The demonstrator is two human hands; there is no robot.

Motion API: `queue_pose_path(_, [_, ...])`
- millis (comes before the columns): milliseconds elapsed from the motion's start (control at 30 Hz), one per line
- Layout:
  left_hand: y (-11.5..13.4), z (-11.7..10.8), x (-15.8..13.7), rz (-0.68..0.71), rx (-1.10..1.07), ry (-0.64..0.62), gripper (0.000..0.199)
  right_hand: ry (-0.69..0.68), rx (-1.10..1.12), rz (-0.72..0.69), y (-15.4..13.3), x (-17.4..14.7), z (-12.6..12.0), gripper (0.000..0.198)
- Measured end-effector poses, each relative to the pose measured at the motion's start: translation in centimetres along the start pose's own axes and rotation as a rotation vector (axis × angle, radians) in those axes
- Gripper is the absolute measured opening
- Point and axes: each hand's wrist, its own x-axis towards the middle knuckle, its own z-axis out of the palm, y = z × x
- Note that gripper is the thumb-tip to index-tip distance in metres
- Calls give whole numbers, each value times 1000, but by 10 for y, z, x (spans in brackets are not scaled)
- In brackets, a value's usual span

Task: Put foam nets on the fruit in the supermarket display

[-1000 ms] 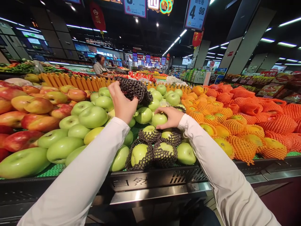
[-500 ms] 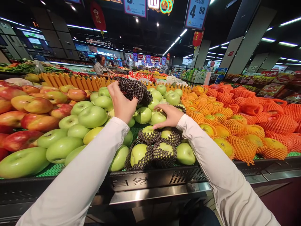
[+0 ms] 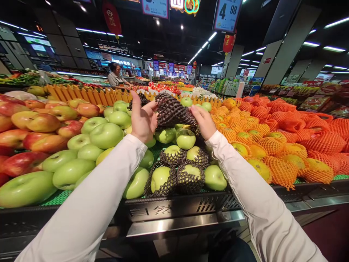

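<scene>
Over the green apples hangs a black foam fruit net [image 3: 173, 111]. My right hand [image 3: 205, 122] pinches its right end between thumb and fingers. At the net's left end is my left hand [image 3: 144, 118], palm turned inward and thumb raised apart; its fingertips touch or nearly touch the net. Behind the left thumb another dark net [image 3: 142, 99] shows in part. Below my hands, several green apples in black nets [image 3: 160, 178] sit in the front of the bin. A bare green apple [image 3: 185, 139] rests just behind them, and another bare apple [image 3: 215, 178] lies to their right.
Bare green apples [image 3: 107, 136] and red-yellow apples [image 3: 43, 122] are heaped to the left. Oranges in orange nets [image 3: 283, 162] and fruit in red nets [image 3: 324, 142] fill the right. A black bin rim [image 3: 185, 205] runs along the front. Far back stands a person [image 3: 116, 76].
The black net has passed from my left hand to my right, which rose from the bare apple. My left hand has turned palm inward and its thumb has lifted away.
</scene>
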Motion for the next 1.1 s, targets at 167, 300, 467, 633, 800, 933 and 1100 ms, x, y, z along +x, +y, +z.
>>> queue_pose_path(167, [1,15,-8,-51,-21,-12,77,-143,263,150,1,-1,8,56])
queue_pose_path(300, [-9,10,-1,-24,27,-19,51,-38,258,165,0,-2,5,52])
queue_pose_path(467, [-12,4,5,40,-15,62,39,-11,385,138,-9,-1,-2,44])
queue_pose_path(633, [-11,8,3,18,-91,55,40,-115,591,236,-15,-2,1,39])
queue_pose_path(800, [-9,14,-1,-8,-7,-53,46,-155,645,288,-17,-3,-3,45])
queue_pose_path(933, [-5,15,-2,-27,18,-43,50,-306,607,366,-17,-1,-11,51])
queue_pose_path(1100, [-1,13,-4,-88,81,-73,41,-104,604,299,-10,8,-22,39])
